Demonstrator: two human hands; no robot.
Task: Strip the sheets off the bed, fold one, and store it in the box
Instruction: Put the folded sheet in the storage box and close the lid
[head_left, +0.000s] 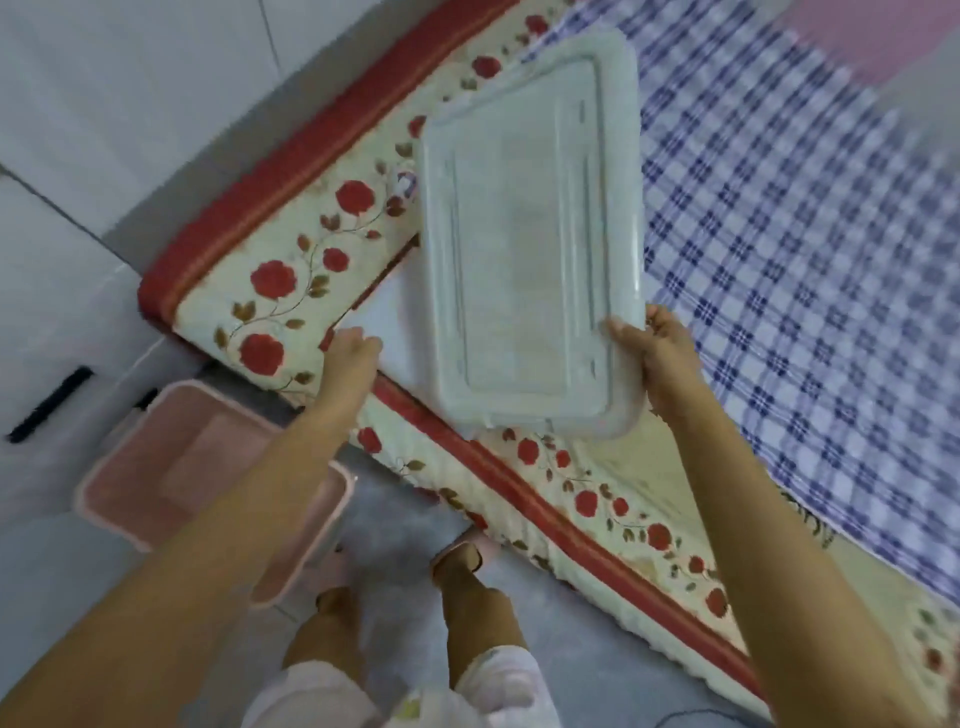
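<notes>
My right hand (655, 353) grips the near right edge of a translucent white box lid (524, 244) and holds it tilted above the corner of the mattress (291, 270). My left hand (353, 353) is at the lid's near left side, its fingers against a flat white patch (397, 317) under the lid; blur hides whether it grips anything. A blue-and-white checked sheet (779, 249) lies spread on the bed to the right. The pink box (135, 499) stands without its lid on the floor at lower left, partly behind my left forearm, with something pink inside.
The mattress has a floral cover with a red border. A white cabinet (62, 291) with a black handle (49, 405) stands left of the box. My feet (457, 566) in pink slippers stand on the grey floor between box and bed.
</notes>
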